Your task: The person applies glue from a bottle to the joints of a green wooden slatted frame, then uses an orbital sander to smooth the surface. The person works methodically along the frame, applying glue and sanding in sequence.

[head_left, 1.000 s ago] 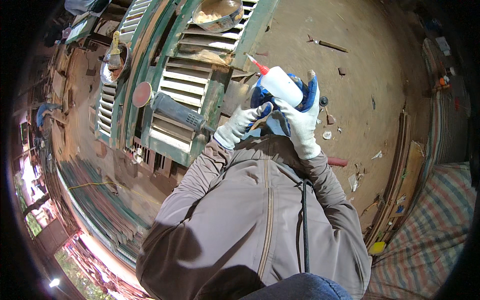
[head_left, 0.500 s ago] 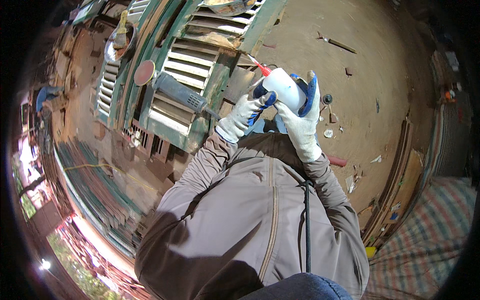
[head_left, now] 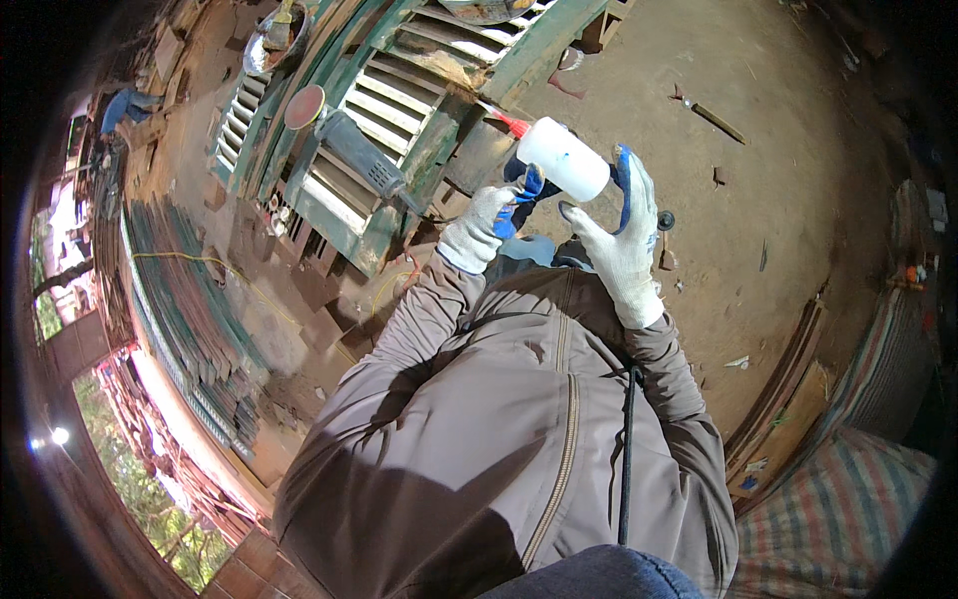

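Note:
A white squeeze bottle [head_left: 565, 160] with a red nozzle lies tilted in my left hand [head_left: 483, 222], its tip pointing up and left toward the green louvered shutter [head_left: 352, 243]. The left thumb rests along the near side, and the other fingers are mostly hidden behind the bottle. My right hand [head_left: 627, 248] is open around the bottle's base end, thumb and fingers apart. Both hands wear white gloves with blue palms. Beside the left hand, a grey power sander [head_left: 361, 155] with a round reddish pad lies on the shutter.
A metal bowl [head_left: 271, 58] with a brush sits on the shutters at far left, and part of another bowl [head_left: 489, 8] shows at the top. Stacked boards [head_left: 190, 299] lie left. A hammer-like tool [head_left: 717, 122] lies on the floor at right, and a striped sheet [head_left: 838, 519] at lower right.
My right hand has loosened from around the bottle's base and drawn slightly right, its fingers spreading. The left hand keeps hold of the bottle. The whole view has shifted a little.

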`<state>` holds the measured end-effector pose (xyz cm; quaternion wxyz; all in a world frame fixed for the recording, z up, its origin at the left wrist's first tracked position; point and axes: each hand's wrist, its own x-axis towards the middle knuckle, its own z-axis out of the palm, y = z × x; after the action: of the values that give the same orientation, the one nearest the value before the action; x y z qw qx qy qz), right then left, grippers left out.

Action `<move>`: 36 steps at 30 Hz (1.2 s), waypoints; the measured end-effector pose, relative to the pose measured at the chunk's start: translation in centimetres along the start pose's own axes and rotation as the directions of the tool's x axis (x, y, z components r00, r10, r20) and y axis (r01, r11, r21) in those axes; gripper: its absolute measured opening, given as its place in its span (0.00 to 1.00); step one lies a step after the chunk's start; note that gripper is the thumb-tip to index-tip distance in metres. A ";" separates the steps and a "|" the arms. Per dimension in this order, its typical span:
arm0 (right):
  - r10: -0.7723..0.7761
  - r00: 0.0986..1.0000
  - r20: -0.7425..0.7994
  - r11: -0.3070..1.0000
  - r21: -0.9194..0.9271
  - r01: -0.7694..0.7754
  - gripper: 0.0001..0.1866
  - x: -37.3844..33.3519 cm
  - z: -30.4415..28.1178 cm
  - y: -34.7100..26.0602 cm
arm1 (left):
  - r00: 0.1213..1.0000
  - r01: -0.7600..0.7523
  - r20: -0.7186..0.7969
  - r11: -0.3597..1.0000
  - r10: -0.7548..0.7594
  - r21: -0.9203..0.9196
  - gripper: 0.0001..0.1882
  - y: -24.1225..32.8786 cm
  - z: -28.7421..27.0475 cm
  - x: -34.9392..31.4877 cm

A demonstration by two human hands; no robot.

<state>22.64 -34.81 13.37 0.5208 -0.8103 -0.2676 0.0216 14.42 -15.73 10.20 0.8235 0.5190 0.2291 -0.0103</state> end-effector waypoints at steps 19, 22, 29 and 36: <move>0.164 0.879 0.448 0.536 0.707 -0.461 0.60 2.5 -5.5 4.1 | 0.909 -0.340 -0.331 0.912 0.255 -0.231 0.24 -3.7 0.6 1.9; 0.112 0.893 0.437 0.569 0.708 -0.418 0.58 3.1 -5.2 3.6 | 0.924 -0.371 -0.225 0.866 0.309 -0.335 0.29 -3.4 0.5 0.8; -0.320 0.899 0.300 0.940 -0.016 0.340 0.50 5.0 -4.0 2.8 | 0.938 -0.291 -0.254 0.936 0.237 -0.200 0.31 -3.0 0.5 0.4; -0.389 0.903 0.180 0.902 -0.126 0.413 0.42 6.3 -3.5 1.4 | 0.948 -0.306 -0.190 0.901 0.257 -0.307 0.29 -2.5 1.2 1.9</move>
<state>29.70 -35.29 15.29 0.4250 -0.7732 -0.4684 -0.0469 15.86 -17.48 7.75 0.8729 0.3997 0.2092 0.1856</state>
